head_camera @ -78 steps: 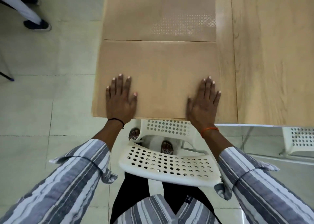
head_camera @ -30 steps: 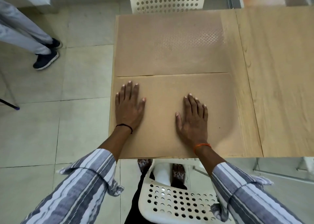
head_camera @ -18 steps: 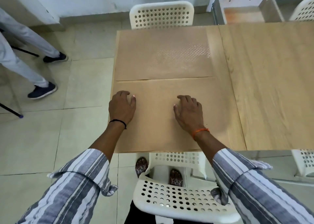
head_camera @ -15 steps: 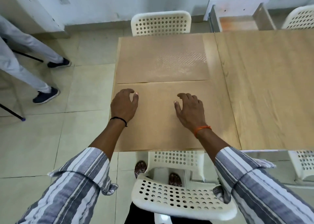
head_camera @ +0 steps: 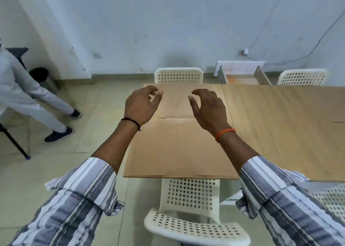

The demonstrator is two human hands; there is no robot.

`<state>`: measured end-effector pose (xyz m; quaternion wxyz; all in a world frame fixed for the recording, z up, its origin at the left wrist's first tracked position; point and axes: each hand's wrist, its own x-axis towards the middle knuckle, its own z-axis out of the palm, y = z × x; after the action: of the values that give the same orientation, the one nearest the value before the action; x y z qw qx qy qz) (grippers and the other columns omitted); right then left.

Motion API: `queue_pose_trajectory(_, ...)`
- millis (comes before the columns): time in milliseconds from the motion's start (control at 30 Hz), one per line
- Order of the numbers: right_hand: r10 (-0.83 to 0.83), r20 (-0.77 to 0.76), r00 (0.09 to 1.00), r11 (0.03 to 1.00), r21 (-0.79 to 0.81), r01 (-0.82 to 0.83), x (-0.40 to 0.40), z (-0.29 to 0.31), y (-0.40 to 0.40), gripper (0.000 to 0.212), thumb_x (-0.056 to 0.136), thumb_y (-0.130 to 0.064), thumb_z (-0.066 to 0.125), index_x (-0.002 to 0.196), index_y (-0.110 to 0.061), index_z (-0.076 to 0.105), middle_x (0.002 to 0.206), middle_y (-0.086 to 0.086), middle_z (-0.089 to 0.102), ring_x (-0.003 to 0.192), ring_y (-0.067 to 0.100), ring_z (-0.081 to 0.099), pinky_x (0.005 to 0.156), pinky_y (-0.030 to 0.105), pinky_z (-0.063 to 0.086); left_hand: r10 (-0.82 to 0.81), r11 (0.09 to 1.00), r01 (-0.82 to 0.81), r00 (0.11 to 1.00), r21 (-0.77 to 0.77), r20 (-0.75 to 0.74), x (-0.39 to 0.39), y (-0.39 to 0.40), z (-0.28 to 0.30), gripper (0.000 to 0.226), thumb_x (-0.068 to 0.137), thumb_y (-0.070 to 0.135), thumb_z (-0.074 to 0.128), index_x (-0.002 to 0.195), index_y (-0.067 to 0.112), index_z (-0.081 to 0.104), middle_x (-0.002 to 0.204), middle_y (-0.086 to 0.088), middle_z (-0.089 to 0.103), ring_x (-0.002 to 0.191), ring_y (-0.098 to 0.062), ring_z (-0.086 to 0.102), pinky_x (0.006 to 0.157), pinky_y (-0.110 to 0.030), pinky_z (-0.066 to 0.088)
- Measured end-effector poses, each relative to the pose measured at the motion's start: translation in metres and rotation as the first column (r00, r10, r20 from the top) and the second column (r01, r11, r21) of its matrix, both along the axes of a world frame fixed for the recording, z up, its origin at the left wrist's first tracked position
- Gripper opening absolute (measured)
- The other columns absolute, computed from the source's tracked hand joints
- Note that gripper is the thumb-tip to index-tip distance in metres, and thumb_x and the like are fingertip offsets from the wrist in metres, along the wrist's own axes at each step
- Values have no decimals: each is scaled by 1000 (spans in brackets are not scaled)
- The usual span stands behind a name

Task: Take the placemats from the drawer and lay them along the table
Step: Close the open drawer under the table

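Observation:
Two tan placemats lie flat on the left end of the wooden table (head_camera: pixel 280 126). The near placemat (head_camera: pixel 177 148) reaches the table's front edge; the far placemat (head_camera: pixel 175 105) touches it along a seam and is partly hidden by my hands. My left hand (head_camera: pixel 142 105) and my right hand (head_camera: pixel 207 108) hover above the mats, fingers loosely curled and apart, holding nothing. An open white drawer (head_camera: pixel 242 76) stands beyond the table by the wall.
White perforated chairs stand at the near side (head_camera: pixel 190 208), the far side (head_camera: pixel 178 75) and the far right (head_camera: pixel 302 77). A person in light clothes (head_camera: pixel 28 100) walks on the tiled floor at the left. A thin mat edge (head_camera: pixel 337 121) shows at the table's right.
Both hands have lifted off the near placemat and now hover with fingers curled. My view has tilted up, showing the wall, the drawer and more of the table.

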<state>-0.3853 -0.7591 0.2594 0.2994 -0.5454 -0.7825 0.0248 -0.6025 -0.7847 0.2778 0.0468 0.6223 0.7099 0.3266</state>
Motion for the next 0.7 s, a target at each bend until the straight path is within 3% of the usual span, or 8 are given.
queue_pose_trajectory(233, -23, -46, 999, 983, 180, 31, -63, 78, -35, 41, 100, -43, 45, 128, -14, 57, 125, 6, 61, 113, 28, 55, 86, 40, 47, -38, 963, 52, 998, 263, -60, -76, -40, 70, 48, 90, 55, 48, 120, 20, 64, 122, 4, 66, 108, -20, 61, 90, -41, 50)
queue_pose_trajectory(433, -34, -32, 999, 964, 263, 41, -155, 105, -74, 46, 101, -48, 42, 132, -16, 52, 131, 3, 54, 112, 25, 54, 77, 39, 47, -17, 953, 55, 992, 299, -128, -168, -88, 100, 49, 93, 56, 49, 125, 21, 60, 129, 3, 61, 115, -21, 56, 90, -38, 47)
queue_pose_trajectory(700, -31, -33, 999, 948, 315, 40, -227, 129, -77, 50, 100, -49, 41, 138, -17, 46, 138, 3, 47, 120, 24, 49, 88, 41, 45, -17, 933, 77, 985, 351, -171, -251, -92, 120, 48, 95, 54, 48, 125, 19, 60, 130, 2, 60, 118, -21, 55, 89, -37, 46)
